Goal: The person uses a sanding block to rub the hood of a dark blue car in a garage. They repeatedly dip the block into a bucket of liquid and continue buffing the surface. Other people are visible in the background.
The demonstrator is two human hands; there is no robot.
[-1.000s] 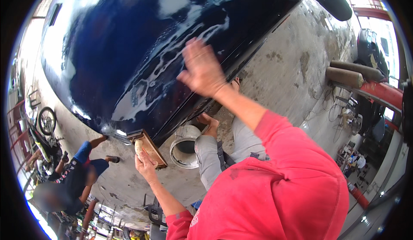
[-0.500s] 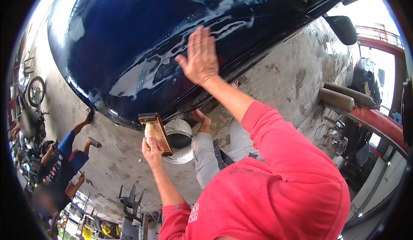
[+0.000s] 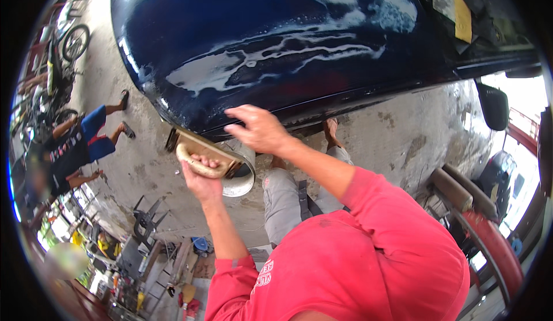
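A dark blue car hood, wet and shiny with pale, milky patches, fills the top of the view. My left hand is closed round the loop handle of a brown hand sanding block, held over the hood's near left edge. Whether the block touches the car, I cannot tell. My right hand holds nothing; its fingers are apart and slightly bent. It is over the hood's near edge, to the right of the block. A whitish bucket stands on the floor below, partly hidden by the block and my left hand.
Another person is at the left, near parked motorcycles. The car's side mirror sticks out at the right. A yellow-and-grey item lies near the windshield. A red car part and long rolls stand at the right.
My right hand has come off the patched hood surface toward its near edge. My left hand has tilted the sanding block, so its handle faces up more. The view has turned.
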